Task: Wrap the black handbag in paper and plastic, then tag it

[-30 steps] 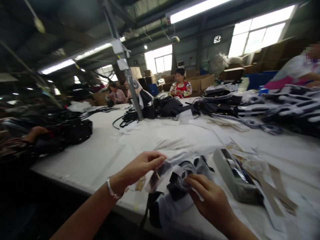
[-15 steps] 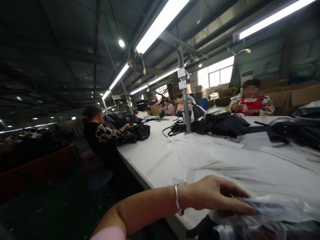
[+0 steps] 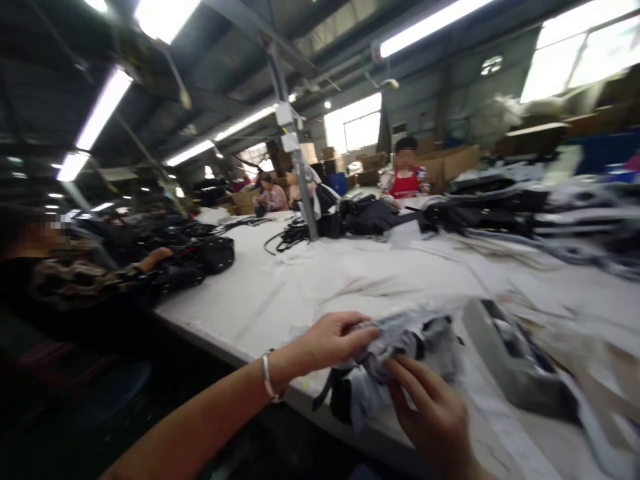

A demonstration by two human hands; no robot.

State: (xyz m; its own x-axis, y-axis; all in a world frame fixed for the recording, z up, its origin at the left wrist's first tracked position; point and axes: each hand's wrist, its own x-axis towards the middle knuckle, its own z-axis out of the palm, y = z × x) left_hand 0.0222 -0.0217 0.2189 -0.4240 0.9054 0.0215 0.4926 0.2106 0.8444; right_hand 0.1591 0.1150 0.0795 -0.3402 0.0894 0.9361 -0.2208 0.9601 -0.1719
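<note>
Crinkled clear plastic wrapping a black folded item (image 3: 400, 347) is sitting between both hands at the near edge of the white cloth-covered bench (image 3: 280, 293). The left hand (image 3: 330, 341) is pinching the wrapper's left end; the right hand (image 3: 430, 413) is pressing fingertips on its underside. Keeping the film taut should help. Right of the right hand, a grey tape dispenser (image 3: 515, 367) is crowding; ahead, bare cloth is lying open.
</note>
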